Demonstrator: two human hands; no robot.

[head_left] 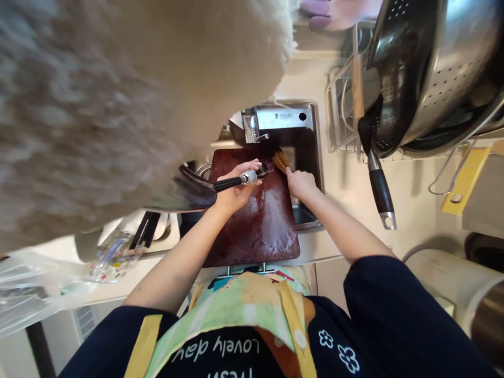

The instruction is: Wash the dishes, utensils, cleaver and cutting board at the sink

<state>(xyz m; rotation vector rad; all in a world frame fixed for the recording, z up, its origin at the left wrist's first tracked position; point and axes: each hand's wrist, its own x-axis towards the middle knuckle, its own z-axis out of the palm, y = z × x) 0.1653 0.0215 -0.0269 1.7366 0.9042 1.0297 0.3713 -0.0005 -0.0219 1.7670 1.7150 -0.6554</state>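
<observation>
My right hand (301, 185) is closed around a bamboo brush (281, 160), its tan bristles pointing up and left over the board's far right edge. A reddish-brown cutting board (244, 236) lies across the sink, with a whitish wet patch on its right half. Above the board, my left hand (232, 197) has its fingers curled by a small dark round thing (262, 169), whose kind I cannot make out. In front of that hand a black pan handle (228, 184) with a silver end cuts across the view and hides part of the palm and fingers.
Behind the board are a faucet (251, 127) and the steel sink (318, 157). Pans and a strainer (452, 79) crowd a wire rack at upper right, one handle (381, 194) jutting down. Black-handled utensils (145, 230) lie at left. A blurred fluffy mass (118, 105) blocks the upper left.
</observation>
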